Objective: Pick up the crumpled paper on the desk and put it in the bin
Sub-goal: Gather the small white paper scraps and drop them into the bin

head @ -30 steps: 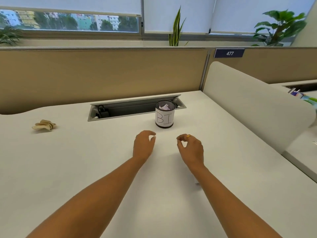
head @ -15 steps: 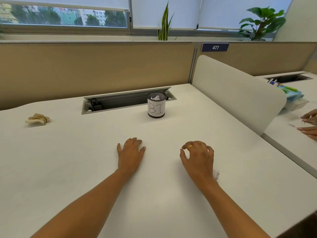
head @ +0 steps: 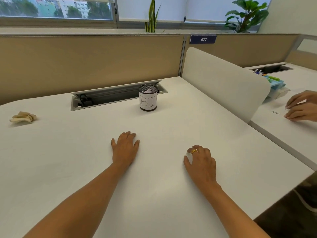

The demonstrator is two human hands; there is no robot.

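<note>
A small black mesh bin with a white label marked "BI" stands at the back of the white desk. White crumpled paper lies inside the bin. A beige crumpled piece sits on the desk at far left. My left hand lies flat on the desk, palm down, in front of the bin. My right hand, with a gold ring, rests on its bent fingertips further right and nearer to me. Neither hand visibly holds anything.
An open cable tray is sunk into the desk behind the bin. A white rounded divider borders the right side. Beyond it, another person's hands work on the neighbouring desk. A tan partition closes the back.
Both my hands have dropped from a raised, pinched pose near the bin onto the desk, apart and closer to me. The other person's hands have come into view at right.
</note>
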